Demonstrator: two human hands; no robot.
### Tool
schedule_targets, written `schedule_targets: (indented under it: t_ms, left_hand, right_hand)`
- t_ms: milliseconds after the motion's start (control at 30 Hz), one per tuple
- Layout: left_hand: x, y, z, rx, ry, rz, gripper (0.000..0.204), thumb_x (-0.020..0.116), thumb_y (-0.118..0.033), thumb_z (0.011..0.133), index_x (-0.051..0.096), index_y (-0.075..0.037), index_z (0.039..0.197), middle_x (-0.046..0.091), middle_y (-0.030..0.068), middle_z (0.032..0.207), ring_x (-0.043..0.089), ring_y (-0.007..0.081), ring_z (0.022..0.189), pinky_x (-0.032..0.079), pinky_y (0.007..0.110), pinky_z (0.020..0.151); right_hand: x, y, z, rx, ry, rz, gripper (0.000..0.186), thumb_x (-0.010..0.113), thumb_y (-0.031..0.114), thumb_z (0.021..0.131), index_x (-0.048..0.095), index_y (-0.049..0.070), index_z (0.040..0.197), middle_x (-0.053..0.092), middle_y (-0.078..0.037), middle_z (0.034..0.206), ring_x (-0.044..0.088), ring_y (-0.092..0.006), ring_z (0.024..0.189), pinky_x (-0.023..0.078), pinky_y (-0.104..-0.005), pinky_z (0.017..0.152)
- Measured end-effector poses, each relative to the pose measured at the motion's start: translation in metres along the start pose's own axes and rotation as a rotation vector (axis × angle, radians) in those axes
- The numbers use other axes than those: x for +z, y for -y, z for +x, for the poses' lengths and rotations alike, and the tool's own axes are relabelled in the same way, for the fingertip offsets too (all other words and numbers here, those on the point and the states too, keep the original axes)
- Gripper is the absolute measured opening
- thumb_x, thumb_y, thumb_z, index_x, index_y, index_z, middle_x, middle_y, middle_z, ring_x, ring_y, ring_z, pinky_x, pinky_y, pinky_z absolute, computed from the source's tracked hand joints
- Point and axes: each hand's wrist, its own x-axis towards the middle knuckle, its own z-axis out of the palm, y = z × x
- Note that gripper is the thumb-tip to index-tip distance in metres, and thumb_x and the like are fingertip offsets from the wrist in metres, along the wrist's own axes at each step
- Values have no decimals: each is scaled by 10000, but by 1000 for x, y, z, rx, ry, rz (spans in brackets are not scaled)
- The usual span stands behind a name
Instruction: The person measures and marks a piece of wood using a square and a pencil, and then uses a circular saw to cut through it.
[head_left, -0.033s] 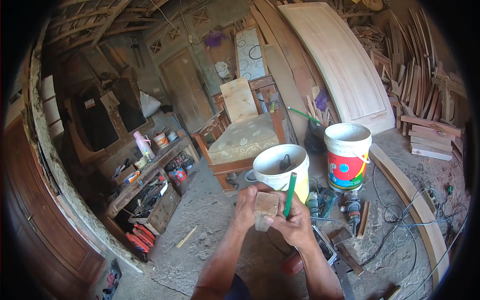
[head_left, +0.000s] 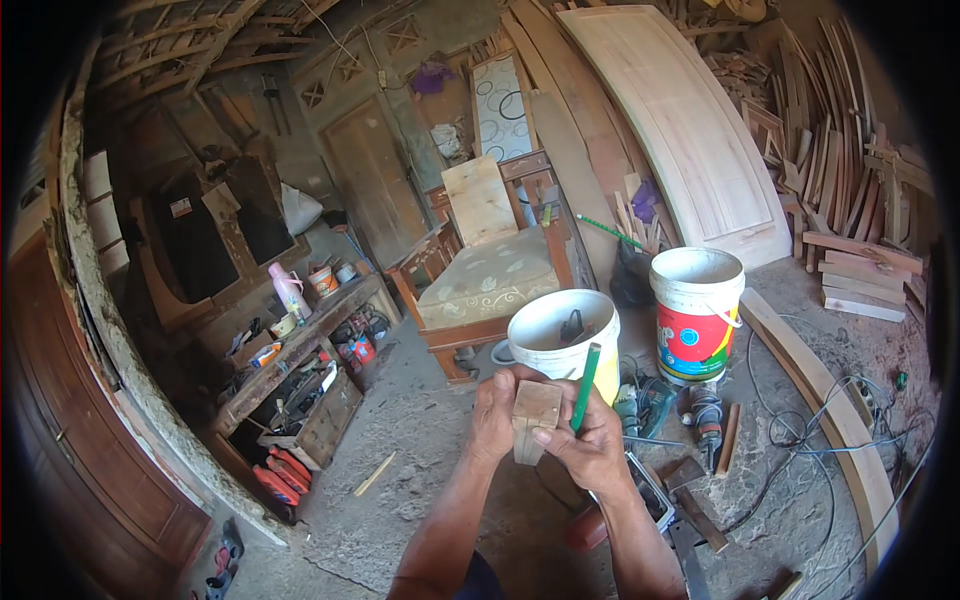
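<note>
A squared wooden block (head_left: pixel 537 408), its end face turned up, is held between my two hands in front of me. My left hand (head_left: pixel 490 420) is closed on its left side. On the right side, my right hand (head_left: pixel 588 448) presses a thumb against the block. A green pencil (head_left: pixel 587 385) sticks up from among the right hand's fingers, point hidden. Just beyond the hands stands a white bucket (head_left: pixel 545 325) with a dark object inside.
Right of it stands a white bucket with a colourful label (head_left: pixel 690 340). Power tools (head_left: pixel 706 415), a hammer (head_left: pixel 695 495) and loose cables (head_left: pixel 800 440) lie on the floor by a curved plank (head_left: pixel 835 410). An upholstered chair (head_left: pixel 485 280) and a workbench (head_left: pixel 285 345) stand farther left.
</note>
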Motion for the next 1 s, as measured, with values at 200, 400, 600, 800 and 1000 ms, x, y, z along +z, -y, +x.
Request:
schedule_targets:
  t_ms: [200,400,600,800,1000]
  left_hand:
    - [12,56,-16,-249,-282,-414,845,124,-661,1015,653,-8,925,648,81,804,602,189,714,488,335,682]
    - [-15,80,-19,-193,-277,-406,843,134,-652,1017,651,2,896,642,93,775,590,199,681,473,327,652]
    - [-19,75,-17,-129,-343,-221,809,178,-638,1020,651,9,910,649,92,775,606,184,678,480,320,637]
    - [-10,64,-15,-115,-419,-197,772,203,-607,1032,650,13,926,656,85,790,621,170,682,489,313,625]
    - [-4,66,-12,-148,-455,-190,763,201,-587,1040,653,21,941,665,90,810,627,165,699,495,312,638]
  right_hand:
    - [-5,-31,-3,42,45,-126,539,723,-90,791,532,-6,1287,547,15,991,501,-64,864,412,-228,800]
    - [5,-49,4,104,43,-119,457,788,-29,769,634,33,1195,440,49,861,413,-70,749,368,-223,688]
    - [4,-60,7,154,33,-85,491,802,1,770,638,40,1231,405,49,834,399,-81,728,362,-230,657]
    - [0,-62,8,135,41,-143,557,750,-37,814,558,2,1335,509,30,980,465,-73,855,416,-220,777]
    - [-7,-61,11,122,62,-220,572,730,-52,830,532,-6,1365,518,48,969,462,-61,864,404,-197,798]
